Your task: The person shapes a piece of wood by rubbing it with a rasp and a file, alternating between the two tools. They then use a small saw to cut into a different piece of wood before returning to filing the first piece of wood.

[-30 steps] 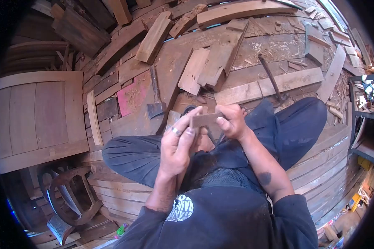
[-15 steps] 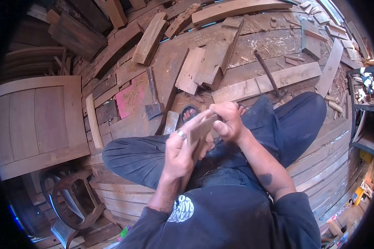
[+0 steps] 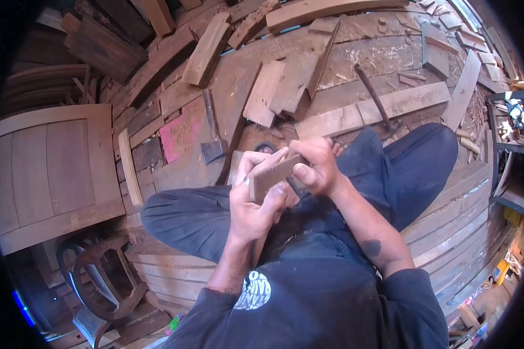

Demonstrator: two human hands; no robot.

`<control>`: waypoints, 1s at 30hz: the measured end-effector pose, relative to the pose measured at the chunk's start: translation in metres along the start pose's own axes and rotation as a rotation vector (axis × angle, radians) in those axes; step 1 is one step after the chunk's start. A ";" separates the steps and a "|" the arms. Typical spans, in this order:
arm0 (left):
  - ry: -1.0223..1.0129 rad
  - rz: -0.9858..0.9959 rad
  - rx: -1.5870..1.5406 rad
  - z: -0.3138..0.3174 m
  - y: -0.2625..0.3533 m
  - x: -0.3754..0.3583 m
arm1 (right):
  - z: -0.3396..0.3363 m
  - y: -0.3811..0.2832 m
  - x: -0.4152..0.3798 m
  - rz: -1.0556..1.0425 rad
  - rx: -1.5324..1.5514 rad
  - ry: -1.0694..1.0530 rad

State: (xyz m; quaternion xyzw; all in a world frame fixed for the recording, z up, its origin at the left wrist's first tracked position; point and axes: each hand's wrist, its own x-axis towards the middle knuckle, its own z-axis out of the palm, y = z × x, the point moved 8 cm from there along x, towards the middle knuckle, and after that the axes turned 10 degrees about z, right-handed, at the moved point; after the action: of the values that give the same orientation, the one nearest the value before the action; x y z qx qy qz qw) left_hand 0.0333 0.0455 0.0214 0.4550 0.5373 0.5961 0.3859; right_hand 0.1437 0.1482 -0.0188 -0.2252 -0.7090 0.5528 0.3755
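Fingers (image 3: 275, 199) wrapped around a small brown block (image 3: 272, 177).
The left hand (image 3: 249, 213) grasps one end and the right hand (image 3: 320, 165) the other, the block held above the lap (image 3: 308, 224) (its broad face looks finely ribbed); beyond are a hatchet (image 3: 214, 151) and, farther right, a hammer (image 3: 372, 95).

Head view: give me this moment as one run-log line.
left hand: holding wooden piece at one end | right hand: holding other end | axe-like tool: on floor, untouched
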 end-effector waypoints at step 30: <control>-0.007 0.063 0.150 -0.013 0.016 0.009 | 0.004 0.041 -0.012 0.156 0.018 0.010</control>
State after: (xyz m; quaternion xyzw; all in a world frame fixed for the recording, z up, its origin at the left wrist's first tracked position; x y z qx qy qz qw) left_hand 0.0184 0.0487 0.0381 0.5013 0.5644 0.5645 0.3338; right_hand 0.1445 0.1488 -0.0621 -0.2792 -0.6822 0.5857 0.3370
